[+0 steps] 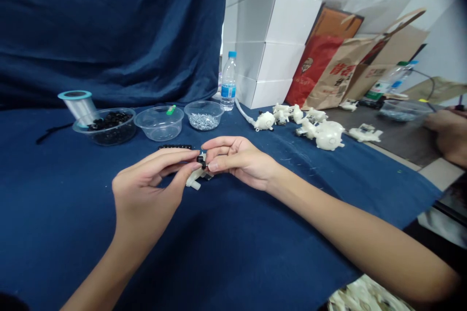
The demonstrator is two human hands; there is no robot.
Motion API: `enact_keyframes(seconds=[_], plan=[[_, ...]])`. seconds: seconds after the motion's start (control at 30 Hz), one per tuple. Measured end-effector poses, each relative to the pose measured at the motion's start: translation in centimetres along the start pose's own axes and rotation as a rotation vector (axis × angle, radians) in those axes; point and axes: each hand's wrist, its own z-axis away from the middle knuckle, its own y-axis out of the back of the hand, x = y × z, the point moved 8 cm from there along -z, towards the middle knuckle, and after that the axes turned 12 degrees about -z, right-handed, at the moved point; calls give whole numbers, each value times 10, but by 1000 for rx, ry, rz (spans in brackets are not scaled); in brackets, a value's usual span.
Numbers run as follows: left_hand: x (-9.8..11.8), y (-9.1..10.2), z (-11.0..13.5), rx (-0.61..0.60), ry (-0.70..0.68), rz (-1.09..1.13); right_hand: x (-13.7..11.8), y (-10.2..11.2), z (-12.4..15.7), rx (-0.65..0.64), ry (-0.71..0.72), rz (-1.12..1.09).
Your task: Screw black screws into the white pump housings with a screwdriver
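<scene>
A small white plastic part (194,179) — pinched
My left hand (146,194) and right hand (241,161) clamped on it, above the blue-clothed desk (73,252).

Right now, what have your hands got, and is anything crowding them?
Left hand, right hand both pinching white plastic part with black piece. Black strip just behind, on blue cloth.

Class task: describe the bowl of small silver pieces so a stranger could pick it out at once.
On the dark blue cloth, find three clear plastic bowls in a row beyond the left hand and right hand. The rightmost bowl, next to the water bottle, is it: it alone holds small silver pieces, while the leftmost bowl holds black ones.
</scene>
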Motion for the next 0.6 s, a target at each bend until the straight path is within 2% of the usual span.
enact_keyframes(seconds=[0.33,0.6], plan=[[0,-5,-8,76,55,13,-9,0,1,48,58,34],[-5,-14,-8,54,63,49,-10,4,0,92,101,74]])
